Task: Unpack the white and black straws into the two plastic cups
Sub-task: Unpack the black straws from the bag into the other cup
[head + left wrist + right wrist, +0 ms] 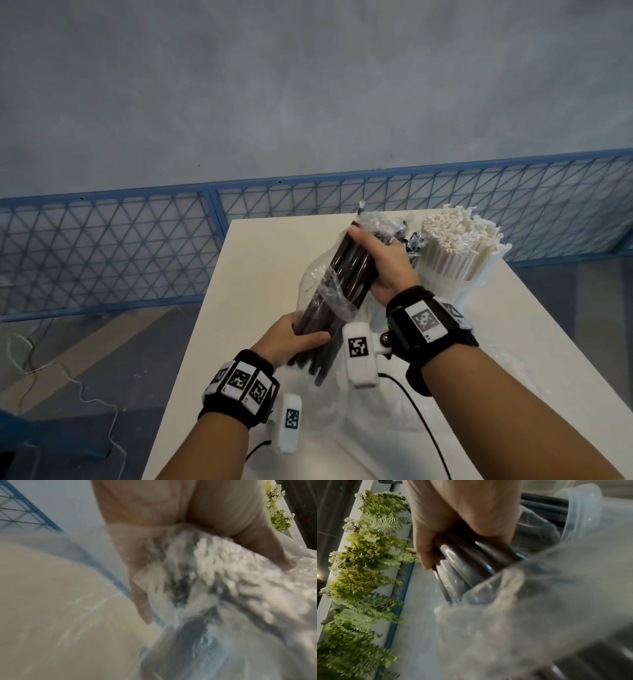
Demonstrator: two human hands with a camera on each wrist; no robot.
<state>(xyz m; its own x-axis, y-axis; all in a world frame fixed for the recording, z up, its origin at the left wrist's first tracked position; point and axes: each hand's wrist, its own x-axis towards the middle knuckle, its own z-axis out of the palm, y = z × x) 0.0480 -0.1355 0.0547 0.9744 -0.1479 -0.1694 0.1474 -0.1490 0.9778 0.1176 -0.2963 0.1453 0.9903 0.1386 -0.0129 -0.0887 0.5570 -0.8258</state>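
A bundle of black straws (337, 284) in a clear plastic wrapper (334, 296) is held tilted above the white table (260, 260). My left hand (294, 339) grips its lower end. My right hand (376, 263) grips the upper end; the black straws (467, 566) show under its fingers in the right wrist view. A clear plastic cup (310, 284) stands behind the bundle, seen only in part. White straws (459, 243) fill the other plastic cup (445, 291) at the back right. The left wrist view is blurred, showing my left hand (154, 547) through crumpled wrapper (223, 574).
A blue wire fence (137, 246) runs behind the table. Loose clear plastic (534, 363) lies on the table at right. A black cable (428, 428) crosses the near table. White cords (68, 377) lie on the floor at left. Green foliage (364, 574) shows in the right wrist view.
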